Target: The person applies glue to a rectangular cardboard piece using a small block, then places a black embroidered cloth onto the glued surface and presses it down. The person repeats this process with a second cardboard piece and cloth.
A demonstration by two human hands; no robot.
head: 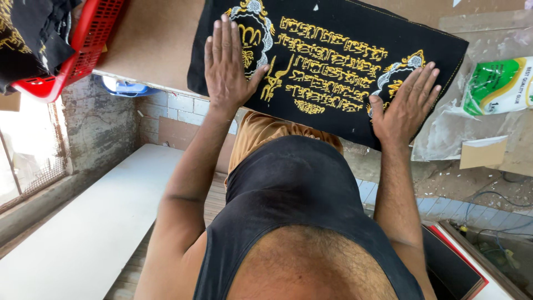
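Cloth (333,72), black with gold, lies long from left to right under both flat, spread hands: left hand (227,66), right hand (408,103).

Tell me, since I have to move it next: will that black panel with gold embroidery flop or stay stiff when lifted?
The black embroidered panel probably stays stiff: it juts past the table edge without drooping. Its straight edges suggest cloth over a board. Both the left hand and right hand press flat on it, so it may slide if pushed.
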